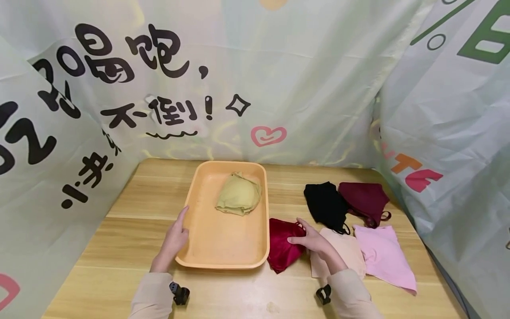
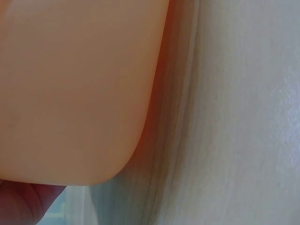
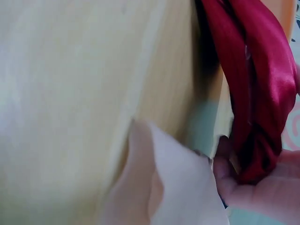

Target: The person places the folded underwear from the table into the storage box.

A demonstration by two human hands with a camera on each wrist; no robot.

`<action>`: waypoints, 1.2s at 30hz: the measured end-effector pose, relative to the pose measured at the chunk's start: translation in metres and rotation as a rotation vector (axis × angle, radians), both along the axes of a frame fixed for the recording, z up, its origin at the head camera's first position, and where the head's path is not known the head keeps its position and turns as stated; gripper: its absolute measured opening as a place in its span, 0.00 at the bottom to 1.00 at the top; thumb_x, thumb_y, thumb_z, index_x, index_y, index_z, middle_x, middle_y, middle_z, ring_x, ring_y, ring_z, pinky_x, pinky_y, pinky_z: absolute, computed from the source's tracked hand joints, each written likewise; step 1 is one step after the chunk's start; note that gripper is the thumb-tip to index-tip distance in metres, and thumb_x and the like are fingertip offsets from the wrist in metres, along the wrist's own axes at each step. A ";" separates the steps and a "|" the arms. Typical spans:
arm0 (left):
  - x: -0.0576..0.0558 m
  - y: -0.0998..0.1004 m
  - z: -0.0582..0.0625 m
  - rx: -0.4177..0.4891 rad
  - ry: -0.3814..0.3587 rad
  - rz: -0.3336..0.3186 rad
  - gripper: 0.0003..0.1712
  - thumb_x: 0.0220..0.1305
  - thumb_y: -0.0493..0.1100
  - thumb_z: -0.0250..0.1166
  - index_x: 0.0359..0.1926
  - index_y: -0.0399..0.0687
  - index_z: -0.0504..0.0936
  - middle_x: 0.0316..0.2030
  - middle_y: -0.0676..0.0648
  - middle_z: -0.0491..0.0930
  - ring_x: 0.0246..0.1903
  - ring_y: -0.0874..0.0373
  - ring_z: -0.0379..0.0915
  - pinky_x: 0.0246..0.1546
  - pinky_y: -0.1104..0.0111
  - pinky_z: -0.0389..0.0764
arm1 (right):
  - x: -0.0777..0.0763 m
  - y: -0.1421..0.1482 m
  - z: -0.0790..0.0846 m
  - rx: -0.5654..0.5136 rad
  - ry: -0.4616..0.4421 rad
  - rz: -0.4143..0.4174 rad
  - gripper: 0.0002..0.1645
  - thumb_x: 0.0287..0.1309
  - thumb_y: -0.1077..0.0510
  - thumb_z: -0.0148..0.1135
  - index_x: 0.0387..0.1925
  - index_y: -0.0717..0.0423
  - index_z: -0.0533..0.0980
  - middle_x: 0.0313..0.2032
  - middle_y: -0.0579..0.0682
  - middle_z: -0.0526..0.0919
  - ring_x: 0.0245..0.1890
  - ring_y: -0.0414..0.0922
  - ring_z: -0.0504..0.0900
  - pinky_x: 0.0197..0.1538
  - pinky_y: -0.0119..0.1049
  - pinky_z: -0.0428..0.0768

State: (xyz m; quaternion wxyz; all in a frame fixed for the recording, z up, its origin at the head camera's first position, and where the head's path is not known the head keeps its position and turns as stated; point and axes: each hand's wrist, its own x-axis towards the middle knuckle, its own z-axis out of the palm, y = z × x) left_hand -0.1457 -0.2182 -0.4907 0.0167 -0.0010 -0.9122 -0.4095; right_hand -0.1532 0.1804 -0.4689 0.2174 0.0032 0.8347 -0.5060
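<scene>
An orange plastic tray (image 1: 223,243) stands on the wooden table. My left hand (image 1: 174,239) holds its left side, thumb over the rim and index finger stretched along the edge. Inside the tray lies a folded yellow-green bra (image 1: 239,193). My right hand (image 1: 311,241) grips a folded red satin bra (image 1: 284,246) beside the tray's right wall; in the right wrist view the red satin bra (image 3: 269,70) sits between thumb and fingers. Partly under my right hand lies a folded beige bra (image 1: 344,252).
To the right lie a black bra (image 1: 324,201), a maroon bra (image 1: 364,199) and a pink folded garment (image 1: 384,252). Printed cloth sheets (image 1: 318,88) hang around the back and sides of the table (image 1: 131,239).
</scene>
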 end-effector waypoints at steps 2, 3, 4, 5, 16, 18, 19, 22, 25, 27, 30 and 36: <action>0.000 0.000 0.000 -0.004 0.008 -0.001 0.39 0.54 0.24 0.46 0.68 0.38 0.49 0.56 0.23 0.63 0.31 0.45 0.68 0.36 0.56 0.73 | 0.001 0.001 0.000 -0.048 0.008 -0.022 0.51 0.49 0.53 0.65 0.68 0.61 0.49 0.61 0.69 0.59 0.32 0.47 0.74 0.37 0.36 0.74; 0.000 0.000 0.000 -0.002 0.009 0.000 0.39 0.54 0.24 0.46 0.68 0.39 0.49 0.55 0.23 0.64 0.28 0.46 0.67 0.35 0.58 0.73 | 0.002 0.001 0.001 -0.080 0.011 -0.033 0.49 0.49 0.54 0.64 0.68 0.61 0.50 0.59 0.69 0.62 0.38 0.48 0.74 0.41 0.37 0.73; 0.001 0.000 0.000 -0.001 0.009 0.000 0.39 0.54 0.25 0.46 0.68 0.39 0.49 0.55 0.23 0.65 0.27 0.47 0.66 0.34 0.58 0.73 | 0.003 0.002 0.001 -0.116 0.009 -0.050 0.47 0.50 0.56 0.63 0.68 0.60 0.51 0.56 0.67 0.65 0.43 0.48 0.73 0.43 0.36 0.73; 0.001 0.000 0.000 -0.002 0.010 -0.001 0.39 0.54 0.25 0.46 0.68 0.38 0.49 0.55 0.23 0.65 0.26 0.48 0.65 0.33 0.59 0.72 | 0.003 0.002 0.002 -0.159 0.007 -0.061 0.45 0.51 0.57 0.63 0.67 0.61 0.52 0.53 0.66 0.68 0.46 0.48 0.72 0.45 0.35 0.72; -0.001 0.000 0.001 0.018 -0.027 -0.004 0.39 0.55 0.25 0.45 0.69 0.41 0.47 0.54 0.24 0.65 0.19 0.56 0.58 0.23 0.67 0.69 | 0.013 0.009 0.003 -0.519 -0.103 -0.189 0.34 0.57 0.62 0.56 0.65 0.63 0.58 0.43 0.42 0.76 0.27 0.33 0.76 0.29 0.25 0.73; -0.001 0.000 0.001 0.010 -0.017 -0.002 0.39 0.55 0.24 0.46 0.69 0.40 0.48 0.55 0.24 0.65 0.20 0.54 0.61 0.24 0.66 0.69 | 0.015 0.010 0.005 -0.559 -0.095 -0.224 0.32 0.57 0.63 0.55 0.64 0.61 0.62 0.44 0.42 0.75 0.31 0.34 0.77 0.33 0.25 0.76; -0.001 0.000 0.001 0.003 -0.008 0.000 0.39 0.54 0.24 0.46 0.68 0.39 0.49 0.55 0.23 0.64 0.22 0.52 0.63 0.25 0.65 0.71 | 0.016 0.011 0.006 -0.577 -0.089 -0.241 0.30 0.57 0.64 0.55 0.63 0.59 0.63 0.45 0.42 0.74 0.33 0.34 0.78 0.35 0.25 0.76; 0.000 0.000 0.001 -0.007 0.006 0.007 0.38 0.54 0.24 0.46 0.68 0.38 0.49 0.57 0.24 0.63 0.32 0.44 0.69 0.34 0.58 0.74 | 0.019 0.012 0.009 -0.617 -0.058 -0.301 0.26 0.57 0.65 0.54 0.59 0.54 0.69 0.45 0.43 0.73 0.33 0.35 0.77 0.35 0.25 0.76; 0.000 0.000 0.001 -0.012 0.002 0.011 0.38 0.55 0.24 0.45 0.68 0.38 0.49 0.59 0.24 0.60 0.41 0.40 0.68 0.42 0.52 0.73 | 0.021 0.013 0.013 -0.668 -0.033 -0.353 0.24 0.58 0.66 0.52 0.57 0.52 0.71 0.45 0.41 0.74 0.35 0.35 0.77 0.37 0.25 0.76; 0.000 0.000 0.001 -0.009 -0.011 0.011 0.38 0.55 0.24 0.45 0.69 0.39 0.48 0.59 0.24 0.59 0.42 0.39 0.68 0.44 0.51 0.73 | 0.022 0.014 0.015 -0.705 -0.015 -0.385 0.23 0.58 0.67 0.52 0.55 0.49 0.73 0.44 0.40 0.75 0.35 0.35 0.78 0.38 0.25 0.77; 0.000 0.000 0.001 -0.012 -0.016 0.011 0.38 0.55 0.24 0.45 0.69 0.39 0.48 0.59 0.24 0.60 0.41 0.40 0.68 0.43 0.51 0.74 | 0.024 0.014 0.018 -0.757 -0.002 -0.424 0.22 0.58 0.67 0.52 0.48 0.42 0.77 0.44 0.37 0.76 0.34 0.33 0.78 0.37 0.24 0.76; -0.001 0.000 0.001 -0.007 -0.020 0.010 0.38 0.56 0.24 0.45 0.69 0.39 0.47 0.60 0.24 0.59 0.42 0.40 0.68 0.44 0.52 0.72 | 0.025 0.015 0.023 -0.834 0.022 -0.448 0.22 0.59 0.67 0.51 0.38 0.33 0.80 0.44 0.35 0.77 0.34 0.32 0.78 0.37 0.23 0.76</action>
